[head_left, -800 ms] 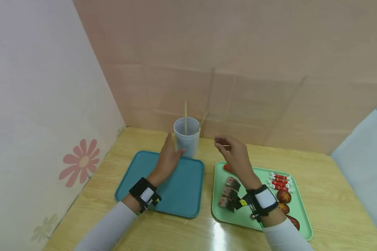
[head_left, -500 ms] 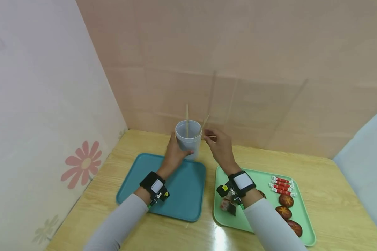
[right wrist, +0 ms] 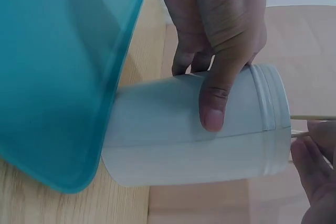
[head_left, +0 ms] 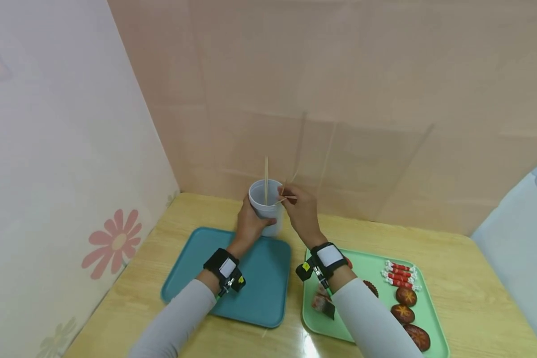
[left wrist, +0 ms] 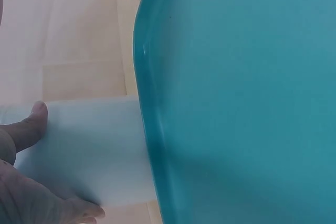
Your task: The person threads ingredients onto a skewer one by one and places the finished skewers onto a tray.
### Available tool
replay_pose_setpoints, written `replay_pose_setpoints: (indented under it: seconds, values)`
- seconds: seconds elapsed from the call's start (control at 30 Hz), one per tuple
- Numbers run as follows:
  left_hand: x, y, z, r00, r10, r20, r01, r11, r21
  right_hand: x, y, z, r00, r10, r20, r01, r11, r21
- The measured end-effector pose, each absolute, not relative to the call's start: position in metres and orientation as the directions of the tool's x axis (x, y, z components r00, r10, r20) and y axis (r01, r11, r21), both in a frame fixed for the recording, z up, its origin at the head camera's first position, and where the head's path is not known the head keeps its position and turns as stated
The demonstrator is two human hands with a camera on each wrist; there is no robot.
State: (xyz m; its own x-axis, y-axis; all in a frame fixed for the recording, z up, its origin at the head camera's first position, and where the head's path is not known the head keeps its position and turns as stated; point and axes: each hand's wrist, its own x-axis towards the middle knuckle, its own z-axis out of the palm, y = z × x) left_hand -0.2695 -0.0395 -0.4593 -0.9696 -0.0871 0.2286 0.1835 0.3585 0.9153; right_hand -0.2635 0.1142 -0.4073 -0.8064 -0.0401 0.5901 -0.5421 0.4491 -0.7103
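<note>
In the head view my left hand (head_left: 249, 221) grips a white cup (right wrist: 173, 124) from its left side, with the thumb across the front of the wall. The cup stands behind the far edge of a blue tray (head_left: 266, 278). Several thin bamboo skewers (head_left: 266, 171) rise out of its mouth. At the right side of the rim, my right hand (head_left: 303, 211) pinches a skewer (right wrist: 301, 135) between thumb and fingers, as the right wrist view also shows. The lower parts of the skewers are hidden inside the cup.
To the right lies a green tray (head_left: 376, 266) bearing red pieces with white ends (head_left: 400, 273), brown mushroom caps (head_left: 405, 297) and dark-edged blocks (head_left: 324, 304). My right forearm partly covers it. A brown-papered wall (head_left: 385, 164) closes off the table's back.
My right hand has moved left from above the green tray to the cup's rim. My left hand has closed round the cup.
</note>
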Motion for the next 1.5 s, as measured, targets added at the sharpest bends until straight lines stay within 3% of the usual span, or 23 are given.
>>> replay_pose_setpoints:
  seconds: [0.27,0.53,0.83,1.0,1.13,1.2,1.3,1.4,1.5]
  values:
    - [-0.271,-0.036,-0.46,-0.966,-0.102,0.237,0.186,0.365,0.912,-0.264,0.117,-0.403,-0.805,0.0,0.594,-0.535,0.435,-0.724]
    - [-0.275,-0.039,-0.457,-0.961,-0.11,0.254,0.195,0.384,0.903,-0.26,0.128,-0.375,-0.754,0.125,0.645,-0.551,0.414,-0.724]
    - [-0.276,-0.043,-0.455,-0.964,-0.083,0.253,0.207,0.366,0.907,-0.247,0.155,-0.339,-0.744,0.308,0.593,-0.583,0.133,-0.801]
    - [-0.273,-0.048,-0.449,-0.978,-0.033,0.206,0.174,0.412,0.895,-0.226,0.177,-0.315,-0.732,0.373,0.569,-0.595,0.057,-0.802]
    - [-0.258,-0.053,-0.429,-0.985,-0.04,0.167,0.129,0.465,0.876,-0.206,0.196,-0.3,-0.719,0.414,0.559,-0.638,-0.071,-0.767]
    - [-0.24,-0.056,-0.417,-0.973,-0.051,0.225,0.172,0.487,0.856,-0.195,0.203,-0.296,-0.728,0.411,0.548,-0.644,-0.137,-0.752]
    - [-0.203,-0.059,-0.405,-0.9,0.004,0.436,0.365,0.554,0.748,-0.175,0.208,-0.299,-0.767,0.384,0.514,-0.611,-0.196,-0.767]
    - [-0.167,-0.059,-0.402,-0.717,0.159,0.678,0.606,0.622,0.495,-0.158,0.205,-0.31,-0.818,0.338,0.466,-0.549,-0.213,-0.808]
    - [-0.146,-0.055,-0.402,-0.546,0.296,0.784,0.735,0.618,0.278,-0.145,0.197,-0.321,-0.872,0.268,0.411,-0.466,-0.192,-0.864]
